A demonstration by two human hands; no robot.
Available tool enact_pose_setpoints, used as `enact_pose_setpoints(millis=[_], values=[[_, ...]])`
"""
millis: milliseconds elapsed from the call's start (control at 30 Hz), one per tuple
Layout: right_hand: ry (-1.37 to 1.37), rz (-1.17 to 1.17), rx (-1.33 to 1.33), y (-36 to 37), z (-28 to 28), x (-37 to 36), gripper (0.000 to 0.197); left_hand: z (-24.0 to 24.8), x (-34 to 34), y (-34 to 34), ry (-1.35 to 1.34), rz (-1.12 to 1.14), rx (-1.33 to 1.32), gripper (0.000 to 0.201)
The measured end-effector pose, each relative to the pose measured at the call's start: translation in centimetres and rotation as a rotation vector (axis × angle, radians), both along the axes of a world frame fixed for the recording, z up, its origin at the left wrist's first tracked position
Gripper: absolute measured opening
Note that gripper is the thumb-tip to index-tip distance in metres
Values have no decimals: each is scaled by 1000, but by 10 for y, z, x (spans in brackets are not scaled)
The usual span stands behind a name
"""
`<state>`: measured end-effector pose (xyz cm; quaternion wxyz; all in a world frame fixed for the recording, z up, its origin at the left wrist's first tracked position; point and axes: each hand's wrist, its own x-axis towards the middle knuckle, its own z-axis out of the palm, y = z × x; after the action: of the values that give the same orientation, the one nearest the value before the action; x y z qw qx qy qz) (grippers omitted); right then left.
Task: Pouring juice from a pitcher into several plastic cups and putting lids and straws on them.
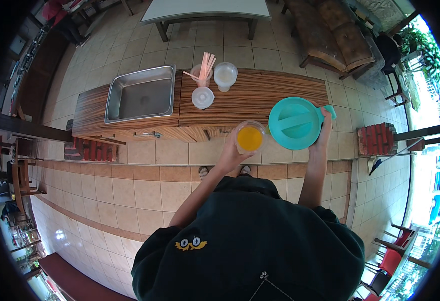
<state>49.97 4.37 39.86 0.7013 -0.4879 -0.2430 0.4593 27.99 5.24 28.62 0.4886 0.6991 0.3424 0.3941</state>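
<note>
Left hand (pixel 231 154): grip held clear plastic cup (pixel 263 132), orange liquid (pixel 250 139) inside; right hand (pixel 322 134): grip held round turquoise lidded plastic pitcher (pixel 294 124).

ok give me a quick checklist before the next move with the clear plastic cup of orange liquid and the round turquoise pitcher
1. Left hand holding the clear plastic cup: ok.
2. Right hand at the handle of the round turquoise pitcher: ok.
3. Pitcher's lid in place: ok, it covers the top.
4. Pitcher's liquid level: cannot tell, hidden from above.
5. Cup resting on the wood-striped counter: not ok, it is held in hand.
6. Pink straws on the counter, standing in a clear container: ok.
</note>
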Motion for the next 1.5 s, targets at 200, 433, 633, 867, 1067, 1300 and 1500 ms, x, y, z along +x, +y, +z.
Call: enact_pose_setpoints(millis=[200, 433, 633, 867, 1067, 1300, 1500], values=[[-24, 13, -29, 6, 2, -3, 45, 3, 3, 2, -9, 47, 38, 78], [-57, 71, -14, 16, 6, -4, 45, 9, 4, 5, -12, 64, 36, 78], [-87, 88, -25, 22, 10, -4, 44, 15, 5, 4, 4, 92, -3, 79], [-7, 122, -31, 27, 7, -1, 37, 15, 9, 6, -13, 111, 39, 77], [-51, 126, -30, 29, 13, 0, 35, 16, 14, 7, 4, 120, 41, 77], [-138, 126, -19, 33, 11, 6, 40, 13, 16, 13, 6, 106, 7, 78], [-157, 119, -38, 34, 9, 10, 44, 14, 18, 16, -21, 82, 11, 77]])
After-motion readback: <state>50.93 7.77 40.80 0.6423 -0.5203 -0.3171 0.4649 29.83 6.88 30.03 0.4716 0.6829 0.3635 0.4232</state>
